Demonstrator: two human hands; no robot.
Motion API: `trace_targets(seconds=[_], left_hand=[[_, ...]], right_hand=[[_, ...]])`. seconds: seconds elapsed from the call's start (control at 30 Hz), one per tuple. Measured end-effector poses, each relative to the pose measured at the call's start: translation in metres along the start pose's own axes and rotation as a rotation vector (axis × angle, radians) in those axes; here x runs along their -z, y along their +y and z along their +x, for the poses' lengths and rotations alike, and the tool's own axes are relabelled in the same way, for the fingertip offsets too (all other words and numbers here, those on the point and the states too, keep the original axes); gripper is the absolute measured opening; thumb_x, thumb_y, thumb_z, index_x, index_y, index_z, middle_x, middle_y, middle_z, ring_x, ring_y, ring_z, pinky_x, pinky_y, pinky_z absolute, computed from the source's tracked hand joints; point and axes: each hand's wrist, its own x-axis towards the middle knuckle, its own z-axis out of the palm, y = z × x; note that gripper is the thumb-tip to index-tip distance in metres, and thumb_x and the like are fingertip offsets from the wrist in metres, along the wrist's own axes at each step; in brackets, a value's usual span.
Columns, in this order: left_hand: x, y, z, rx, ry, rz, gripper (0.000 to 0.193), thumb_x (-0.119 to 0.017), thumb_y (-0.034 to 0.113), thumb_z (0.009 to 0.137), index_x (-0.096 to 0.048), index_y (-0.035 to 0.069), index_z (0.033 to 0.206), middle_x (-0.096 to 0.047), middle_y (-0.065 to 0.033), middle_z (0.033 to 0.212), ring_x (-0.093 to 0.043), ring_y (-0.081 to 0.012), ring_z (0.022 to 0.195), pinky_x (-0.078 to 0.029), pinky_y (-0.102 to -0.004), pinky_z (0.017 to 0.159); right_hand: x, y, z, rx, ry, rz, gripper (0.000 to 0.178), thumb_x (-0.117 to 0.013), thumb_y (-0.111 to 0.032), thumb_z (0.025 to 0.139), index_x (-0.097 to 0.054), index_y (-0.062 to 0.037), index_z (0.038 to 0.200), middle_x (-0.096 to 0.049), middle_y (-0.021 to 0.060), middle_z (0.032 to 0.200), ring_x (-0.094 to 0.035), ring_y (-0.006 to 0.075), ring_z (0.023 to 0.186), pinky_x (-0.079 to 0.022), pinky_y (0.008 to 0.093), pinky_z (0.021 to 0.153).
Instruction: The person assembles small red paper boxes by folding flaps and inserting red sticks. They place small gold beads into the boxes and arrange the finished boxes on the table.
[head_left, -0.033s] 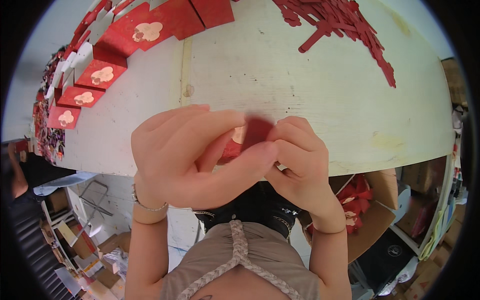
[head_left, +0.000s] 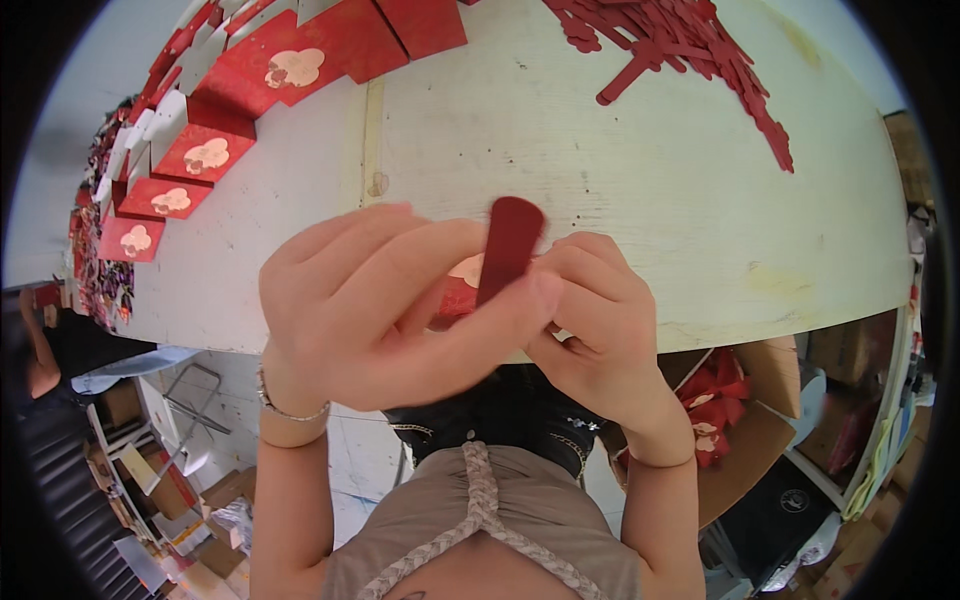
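In front of my body, just over the table's near edge, my left hand (head_left: pixel 385 300) closes its thumb and fingers on a dark red strip (head_left: pixel 511 240) with a rounded end. The strip points up and away from me. Behind the fingers, partly hidden, shows a red piece (head_left: pixel 458 296) with a pale patch, and how it is held cannot be seen. Close against the left thumb tip, my right hand (head_left: pixel 600 320) has its fingers curled in a pinch. What lies between those fingers is hidden.
Red boxes (head_left: pixel 206 152) with pale flower-shaped patches line the table's far left. A heap of dark red strips (head_left: pixel 690 50) lies at the far right. Below the right edge stands a cardboard box (head_left: pixel 755 440) with red items (head_left: pixel 715 400). Another person (head_left: pixel 75 350) is at the left.
The dark red strip, blurred and lower before, now sticks up higher above the left fingers. Both hands stay in nearly the same place.
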Motion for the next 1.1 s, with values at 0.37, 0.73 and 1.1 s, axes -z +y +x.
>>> trace_targets(seconds=[0.37,0.73,1.1], left_hand=[[-0.015,-0.021,0.011,-0.22,-0.044,0.116,0.022,-0.077,0.009,0.059,-0.071,0.011,0.081,-0.065,-0.0013,0.089,-0.063,-0.0202,0.078,-0.056,-0.0371,0.072],[-0.008,-0.024,0.019,0.211,-0.387,0.222,0.039,-0.074,0.012,0.061,-0.072,0.009,0.1,-0.058,-0.0061,0.089,-0.054,-0.0128,0.068,-0.042,-0.0229,0.056],[-0.012,-0.018,0.01,1.116,-0.139,-0.789,0.023,-0.069,-0.017,0.059,-0.067,-0.007,0.079,-0.066,-0.0136,0.071,-0.067,-0.0208,0.064,-0.053,-0.0226,0.054]], right_hand=[[-0.009,0.011,0.0,0.119,0.022,0.028,0.015,-0.07,-0.008,0.067,-0.061,-0.009,0.079,-0.059,-0.0001,0.082,-0.054,0.0187,0.072,-0.042,0.0336,0.072],[-0.012,0.014,0.001,0.106,0.061,0.034,0.02,-0.066,-0.01,0.057,-0.062,-0.007,0.076,-0.056,-0.0014,0.079,-0.052,0.0151,0.068,-0.043,0.0345,0.074],[-0.018,0.015,-0.001,0.111,0.197,-0.007,0.027,-0.064,-0.011,0.05,-0.065,-0.0067,0.076,-0.058,-0.0013,0.079,-0.054,0.0138,0.067,-0.043,0.0346,0.07]])
